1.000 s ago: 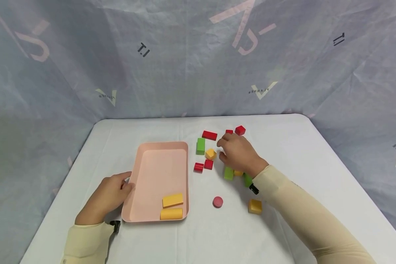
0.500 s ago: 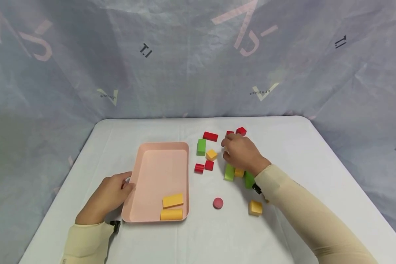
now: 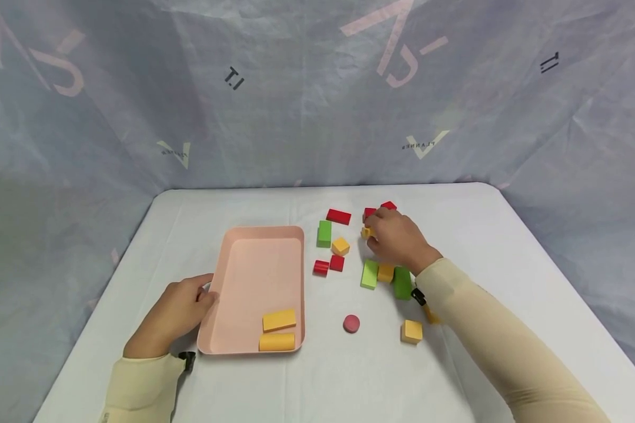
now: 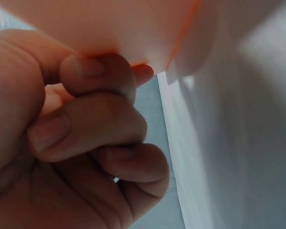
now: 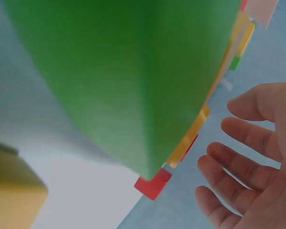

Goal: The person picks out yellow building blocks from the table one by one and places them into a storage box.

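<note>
My left hand [image 3: 179, 312] grips the left side wall of a pink plastic tray [image 3: 259, 264]. The left wrist view has its fingers [image 4: 95, 129] curled below the tray's pale edge. Inside the tray, at the near right corner, lie a yellow flat block [image 3: 279, 320] and a yellow cylinder [image 3: 277, 342]. Across the table my right hand [image 3: 398, 238] hovers with its fingertips right at a small yellow block [image 3: 367, 233]. Its fingers [image 5: 229, 176] are spread and loosely bent in the right wrist view, holding nothing. Red blocks [image 3: 369, 212] sit just beyond that hand.
Between tray and right hand are a green block [image 3: 324, 234], a yellow cube [image 3: 341, 246], a red bar [image 3: 338, 217] and small red pieces [image 3: 321, 268]. Under the right forearm stand green [image 3: 402, 283] and yellow blocks [image 3: 385, 272]. Nearer are a red disc [image 3: 351, 324] and another yellow cube [image 3: 411, 332].
My right hand has shifted a little to the right, uncovering the small yellow block at its fingertips and more of the blocks beside its wrist. The left hand stays on the tray.
</note>
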Demonstrator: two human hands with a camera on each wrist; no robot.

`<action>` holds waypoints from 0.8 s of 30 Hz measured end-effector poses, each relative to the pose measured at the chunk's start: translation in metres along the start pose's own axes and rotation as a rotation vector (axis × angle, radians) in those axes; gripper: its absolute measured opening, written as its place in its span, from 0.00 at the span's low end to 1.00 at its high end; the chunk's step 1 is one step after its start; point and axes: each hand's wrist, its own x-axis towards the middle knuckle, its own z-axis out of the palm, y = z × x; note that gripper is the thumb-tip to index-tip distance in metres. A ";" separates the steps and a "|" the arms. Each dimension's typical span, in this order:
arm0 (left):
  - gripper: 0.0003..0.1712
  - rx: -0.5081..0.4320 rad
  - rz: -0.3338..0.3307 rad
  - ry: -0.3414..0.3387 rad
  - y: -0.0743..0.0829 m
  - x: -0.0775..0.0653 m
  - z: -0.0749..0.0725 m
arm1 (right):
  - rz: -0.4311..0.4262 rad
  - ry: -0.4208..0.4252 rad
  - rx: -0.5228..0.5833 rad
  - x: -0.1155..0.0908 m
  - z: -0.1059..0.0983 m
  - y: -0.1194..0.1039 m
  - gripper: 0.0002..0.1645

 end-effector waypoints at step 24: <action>0.14 0.013 0.017 0.017 0.000 0.001 0.000 | 0.039 -0.045 0.013 0.010 0.005 0.013 0.21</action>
